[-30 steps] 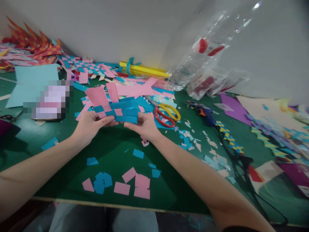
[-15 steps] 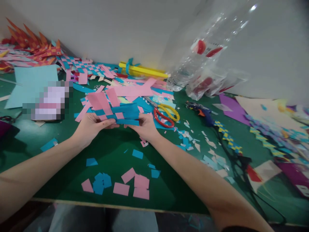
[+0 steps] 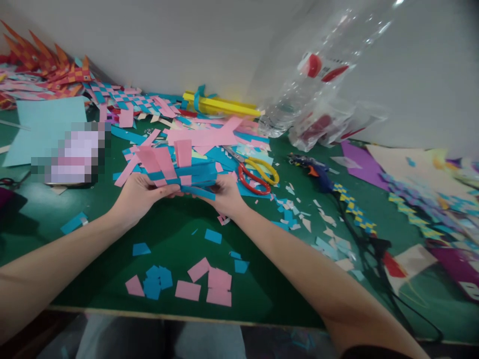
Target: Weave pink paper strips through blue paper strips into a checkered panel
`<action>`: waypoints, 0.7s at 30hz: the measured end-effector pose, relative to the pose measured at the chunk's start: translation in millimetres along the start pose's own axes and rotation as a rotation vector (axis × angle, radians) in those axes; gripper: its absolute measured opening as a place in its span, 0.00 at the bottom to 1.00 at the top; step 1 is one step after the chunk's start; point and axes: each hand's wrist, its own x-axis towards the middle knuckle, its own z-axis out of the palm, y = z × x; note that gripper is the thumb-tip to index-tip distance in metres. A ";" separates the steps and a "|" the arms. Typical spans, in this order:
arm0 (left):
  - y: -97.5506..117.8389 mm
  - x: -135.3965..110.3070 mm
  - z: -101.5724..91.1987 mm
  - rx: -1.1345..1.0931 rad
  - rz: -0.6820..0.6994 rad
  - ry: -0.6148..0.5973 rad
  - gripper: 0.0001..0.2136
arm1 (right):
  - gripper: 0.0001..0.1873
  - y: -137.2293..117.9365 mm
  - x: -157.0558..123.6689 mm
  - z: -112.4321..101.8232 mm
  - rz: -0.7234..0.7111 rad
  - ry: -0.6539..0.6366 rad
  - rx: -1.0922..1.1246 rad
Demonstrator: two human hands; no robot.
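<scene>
A piece of woven paper strips [image 3: 184,170], pink running upward and blue running sideways, is held up between my two hands above the green table. My left hand [image 3: 144,194] grips its left end, thumb across the front of the weave. At the right end, my right hand [image 3: 226,192] is closed on the blue strips, its fingertips partly hidden behind them. One blue strip slants down to the right along the lower edge. Just beyond my right hand lie scissors [image 3: 258,175] with one red and one yellow handle, on top of paper scraps.
Pink and blue cut pieces [image 3: 188,290] lie on the green table [image 3: 262,299] near its front edge. Behind are a paper pile [image 3: 202,137], a yellow bar [image 3: 222,105] and a leaning plastic bottle [image 3: 299,94]. A glue gun [image 3: 318,175] with a cord lies right, a blurred-out phone [image 3: 75,154] left.
The pink strip right of centre now stands upright, and the weave has spread. The lowest blue strip has swung downward at its right end. Both hands keep their hold.
</scene>
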 end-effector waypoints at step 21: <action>7.1 0.5 -0.8 0.144 -0.038 0.054 0.09 | 0.26 3.9 4.1 -5.3 0.024 0.125 0.100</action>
